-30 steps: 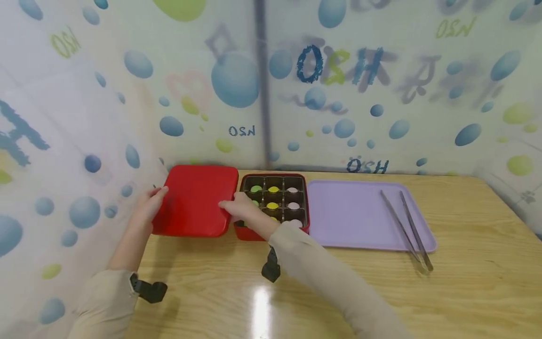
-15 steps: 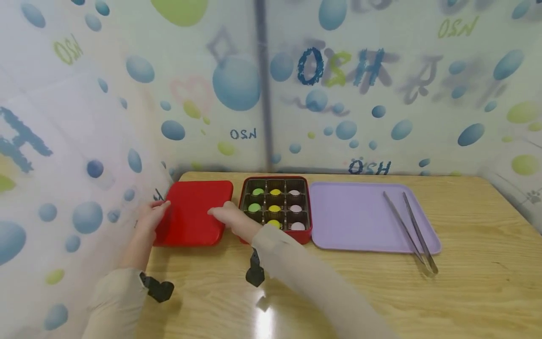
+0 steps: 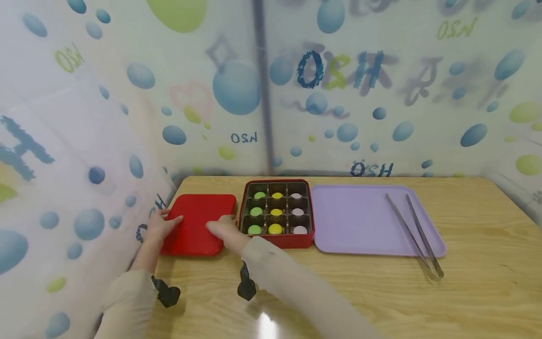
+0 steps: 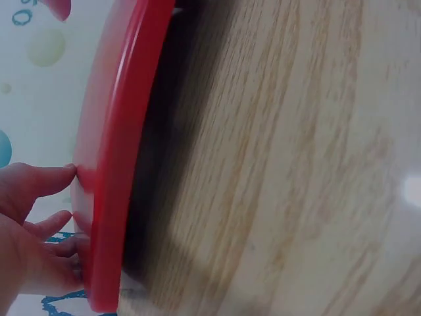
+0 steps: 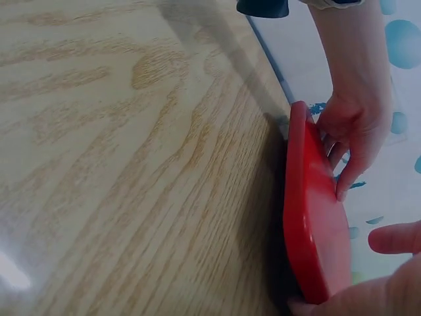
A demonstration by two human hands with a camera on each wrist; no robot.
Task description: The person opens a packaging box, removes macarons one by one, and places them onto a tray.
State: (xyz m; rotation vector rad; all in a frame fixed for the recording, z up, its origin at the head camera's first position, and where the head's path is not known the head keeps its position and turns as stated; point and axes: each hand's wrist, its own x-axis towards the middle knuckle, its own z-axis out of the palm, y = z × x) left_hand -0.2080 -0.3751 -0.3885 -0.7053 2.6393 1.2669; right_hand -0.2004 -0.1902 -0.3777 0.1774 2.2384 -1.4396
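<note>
A red lid (image 3: 200, 226) lies low over the left end of the table, between both hands. My left hand (image 3: 160, 227) holds its left side, thumb on the top face and the other fingers at the edge, as the left wrist view shows. At the right side is my right hand (image 3: 226, 230); in the right wrist view its thumb (image 5: 395, 238) stands off the top face, while a fingertip (image 5: 304, 307) is at the lower edge. A dark shadow runs beneath the rim; whether the lid touches the table cannot be told.
Right of the lid stands a red box (image 3: 292, 241) with dark compartments of green, yellow and pale pink round pieces. Beside it is a lilac tray (image 3: 351, 221) with metal tongs (image 3: 417, 230) lying across its right end. A patterned wall (image 3: 106, 141) borders the table's left and back.
The lid has come down toward the table at the left of the box, with both hands. The right hand has moved left and down, uncovering the box's left column of green pieces.
</note>
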